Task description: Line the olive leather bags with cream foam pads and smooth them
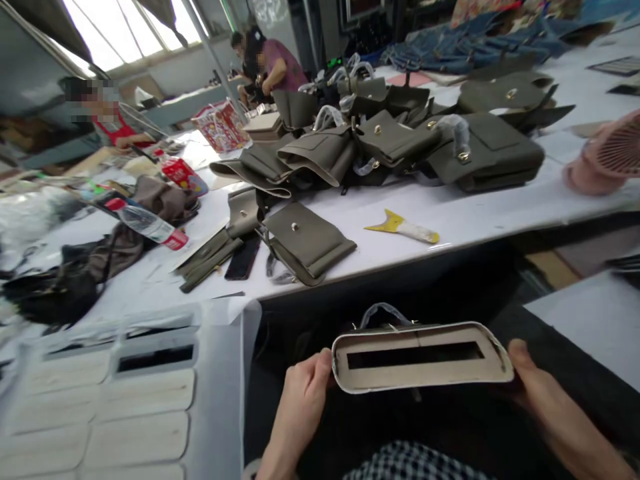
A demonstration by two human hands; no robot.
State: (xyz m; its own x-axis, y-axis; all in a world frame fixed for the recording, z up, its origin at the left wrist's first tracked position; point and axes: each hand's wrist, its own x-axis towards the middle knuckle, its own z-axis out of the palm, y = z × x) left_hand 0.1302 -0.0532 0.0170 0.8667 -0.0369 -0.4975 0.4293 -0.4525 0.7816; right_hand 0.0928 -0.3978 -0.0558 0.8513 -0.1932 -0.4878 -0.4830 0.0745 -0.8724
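Above my lap I hold a handbag body (415, 382) between both hands, its rounded oblong end facing me. That end has a pale rim, a beige panel and a long dark slot. A plastic-wrapped handle (385, 310) rises at its far side. My left hand (306, 387) is closed on the left end, thumb near the rim. On the right end my right hand (543, 390) grips with the thumb up; its other fingers are hidden behind the bag. Past the bag, on the table (475, 220), lies an olive flap bag (310, 240).
Several olive bags (320, 150) are heaped farther back. A yellow-ended scraper-like tool (403, 227), a phone (243, 259) and a plastic bottle (147, 223) lie on the table. Pale oblong panels (143, 433) are at left; a pink fan (603, 157) stands right. Other people (283, 67) sit beyond.
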